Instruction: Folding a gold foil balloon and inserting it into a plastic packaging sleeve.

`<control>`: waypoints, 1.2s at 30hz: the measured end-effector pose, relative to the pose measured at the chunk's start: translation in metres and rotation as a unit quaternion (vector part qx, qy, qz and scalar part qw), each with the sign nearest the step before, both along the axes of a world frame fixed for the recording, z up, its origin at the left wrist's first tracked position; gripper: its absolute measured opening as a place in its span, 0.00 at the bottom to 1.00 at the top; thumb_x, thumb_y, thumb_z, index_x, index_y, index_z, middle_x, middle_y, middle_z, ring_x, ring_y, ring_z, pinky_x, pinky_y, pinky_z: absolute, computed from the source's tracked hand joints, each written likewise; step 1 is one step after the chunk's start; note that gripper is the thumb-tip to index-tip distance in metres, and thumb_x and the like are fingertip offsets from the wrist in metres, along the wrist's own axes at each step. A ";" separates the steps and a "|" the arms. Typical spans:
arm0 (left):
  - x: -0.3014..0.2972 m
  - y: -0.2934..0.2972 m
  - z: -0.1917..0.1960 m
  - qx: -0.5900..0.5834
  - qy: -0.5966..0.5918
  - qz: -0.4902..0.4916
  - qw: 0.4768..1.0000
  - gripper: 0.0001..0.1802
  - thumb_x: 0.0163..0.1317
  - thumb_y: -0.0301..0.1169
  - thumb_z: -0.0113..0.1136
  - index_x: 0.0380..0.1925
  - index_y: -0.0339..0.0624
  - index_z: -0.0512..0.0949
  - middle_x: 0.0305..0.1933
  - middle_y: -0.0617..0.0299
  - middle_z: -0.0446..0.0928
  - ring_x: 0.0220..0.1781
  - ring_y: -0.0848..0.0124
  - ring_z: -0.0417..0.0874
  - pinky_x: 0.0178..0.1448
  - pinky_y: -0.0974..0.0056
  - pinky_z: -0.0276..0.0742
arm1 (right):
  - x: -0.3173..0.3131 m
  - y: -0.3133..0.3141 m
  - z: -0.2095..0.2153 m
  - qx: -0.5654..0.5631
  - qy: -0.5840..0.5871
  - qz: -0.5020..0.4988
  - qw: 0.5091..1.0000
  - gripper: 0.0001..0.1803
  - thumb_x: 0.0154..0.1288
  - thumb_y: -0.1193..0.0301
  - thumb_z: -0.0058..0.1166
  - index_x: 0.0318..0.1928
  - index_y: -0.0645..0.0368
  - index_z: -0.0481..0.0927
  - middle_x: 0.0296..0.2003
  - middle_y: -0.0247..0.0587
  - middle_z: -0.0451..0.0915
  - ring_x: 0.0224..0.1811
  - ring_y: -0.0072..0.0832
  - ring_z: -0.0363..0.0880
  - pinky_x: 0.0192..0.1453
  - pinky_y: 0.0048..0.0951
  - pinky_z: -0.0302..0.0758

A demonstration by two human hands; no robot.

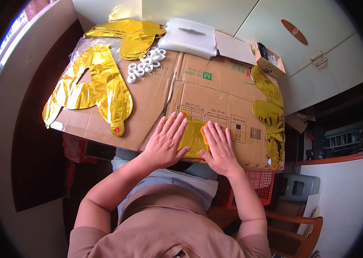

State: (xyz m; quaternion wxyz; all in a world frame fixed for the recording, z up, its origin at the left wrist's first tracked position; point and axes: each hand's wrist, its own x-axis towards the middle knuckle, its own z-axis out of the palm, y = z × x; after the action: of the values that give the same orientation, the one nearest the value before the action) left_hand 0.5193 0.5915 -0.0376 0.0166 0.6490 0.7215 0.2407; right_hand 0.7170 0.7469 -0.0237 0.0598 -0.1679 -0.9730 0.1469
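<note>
A folded gold foil balloon (193,139) lies flat on the brown cardboard near its front edge, a small red dot at its upper corner. My left hand (166,141) rests flat on the balloon's left side, fingers stretched out. On its right side my right hand (220,148) lies palm down, fingers extended, over an orange piece of what looks like cloth (205,136), mostly hidden beneath it. Left of my hands spreads a gold letter A foil balloon (91,88) with a red dot on its tail.
Cardboard (211,92) covers the table. Farther back are more gold balloons (136,36), several white ribbon rolls (145,65), a stack of clear plastic bags (188,36) and a small open box (269,60). Another gold balloon (269,116) lies along the right edge. A red basket (259,185) stands below.
</note>
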 end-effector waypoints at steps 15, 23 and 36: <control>0.032 -0.108 -0.023 -0.014 -0.712 0.154 0.685 0.17 0.76 0.36 0.56 0.55 0.35 0.79 0.47 0.57 0.84 0.46 0.73 0.84 0.54 0.67 0.80 | -0.056 -0.016 0.008 0.003 0.064 0.051 0.997 0.36 0.76 0.51 0.49 0.76 0.55 0.62 0.78 0.52 0.56 0.80 0.51 0.52 0.81 0.57 0.45; 0.022 -0.082 -0.016 -0.126 -0.823 0.143 0.535 0.23 0.76 0.45 0.57 0.58 0.37 0.78 0.51 0.57 0.84 0.49 0.69 0.86 0.55 0.63 0.80 | -0.047 -0.039 -0.002 0.042 0.021 0.087 0.995 0.37 0.74 0.50 0.50 0.78 0.50 0.60 0.79 0.50 0.52 0.80 0.53 0.52 0.81 0.60 0.44; 0.033 -0.064 -0.020 -0.153 -0.835 0.113 0.517 0.15 0.74 0.34 0.60 0.55 0.38 0.81 0.53 0.56 0.85 0.51 0.65 0.87 0.58 0.59 0.84 | -0.019 -0.040 0.014 -0.091 0.102 0.071 0.988 0.34 0.70 0.59 0.59 0.72 0.60 0.68 0.69 0.52 0.70 0.72 0.48 0.66 0.76 0.49 0.61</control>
State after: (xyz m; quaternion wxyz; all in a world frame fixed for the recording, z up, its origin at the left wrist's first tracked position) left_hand 0.5527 0.5274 -0.0580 0.6829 0.0503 0.4689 0.5579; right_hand 0.6978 0.7070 -0.0099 0.1328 -0.0877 -0.9537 0.2553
